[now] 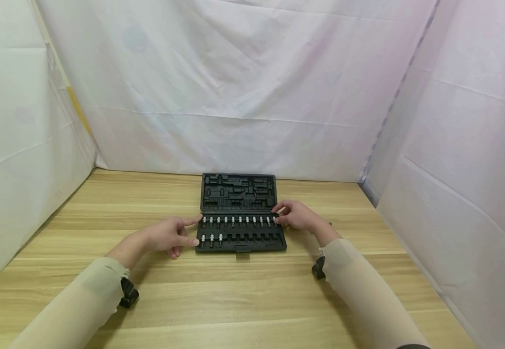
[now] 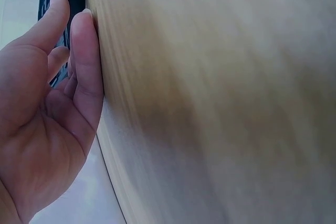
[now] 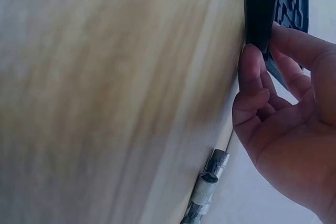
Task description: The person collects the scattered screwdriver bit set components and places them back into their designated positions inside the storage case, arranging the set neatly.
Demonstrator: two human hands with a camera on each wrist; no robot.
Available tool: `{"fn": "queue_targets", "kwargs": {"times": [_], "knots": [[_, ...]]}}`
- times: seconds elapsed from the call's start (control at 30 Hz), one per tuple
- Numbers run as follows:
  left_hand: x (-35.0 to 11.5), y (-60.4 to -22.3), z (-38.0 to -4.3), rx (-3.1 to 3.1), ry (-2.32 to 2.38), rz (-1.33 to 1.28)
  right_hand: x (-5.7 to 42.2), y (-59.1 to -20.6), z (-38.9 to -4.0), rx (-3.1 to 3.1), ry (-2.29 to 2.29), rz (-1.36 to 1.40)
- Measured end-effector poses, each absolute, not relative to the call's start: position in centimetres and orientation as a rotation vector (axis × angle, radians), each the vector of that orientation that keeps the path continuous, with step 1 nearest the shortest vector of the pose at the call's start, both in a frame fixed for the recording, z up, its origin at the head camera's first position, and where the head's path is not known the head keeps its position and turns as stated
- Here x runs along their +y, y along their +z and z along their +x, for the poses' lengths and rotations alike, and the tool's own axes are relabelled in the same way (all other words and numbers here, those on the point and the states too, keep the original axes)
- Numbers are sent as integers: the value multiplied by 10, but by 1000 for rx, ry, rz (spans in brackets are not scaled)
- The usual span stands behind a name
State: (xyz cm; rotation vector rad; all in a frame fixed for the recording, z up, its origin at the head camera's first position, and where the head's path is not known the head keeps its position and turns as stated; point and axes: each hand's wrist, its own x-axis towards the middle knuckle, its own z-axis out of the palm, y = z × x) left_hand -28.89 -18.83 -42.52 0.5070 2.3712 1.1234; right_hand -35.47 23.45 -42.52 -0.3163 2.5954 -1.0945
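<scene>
A black socket case lies unfolded on the table, with a row of bit sockets along the upper part of its tray and three more bit sockets at the lower left. My left hand rests at the case's left side, index finger and thumb stretched out to its edge. At the right end of the upper row, my right hand has its curled thumb and index finger at the last bit socket, which they partly cover. In the right wrist view the right fingertips are close against the case's side.
The case's lid, with moulded recesses, leans back behind the tray. Loose metal sockets lie on the wooden table beyond the right hand. White sheets hang at the back and both sides.
</scene>
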Motion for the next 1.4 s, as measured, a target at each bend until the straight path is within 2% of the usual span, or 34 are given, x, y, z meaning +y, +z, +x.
{"fn": "queue_targets", "kwargs": {"times": [0.67, 1.03, 1.4], "knots": [[-188, -426, -289, 2382, 1108, 499, 242, -422, -350, 2686, -998, -410], [-188, -425, -288, 2370, 1163, 480, 290, -403, -338, 2816, -1041, -438], [-192, -430, -287, 2343, 1249, 517, 345, -403, -328, 2869, -998, -387]]}}
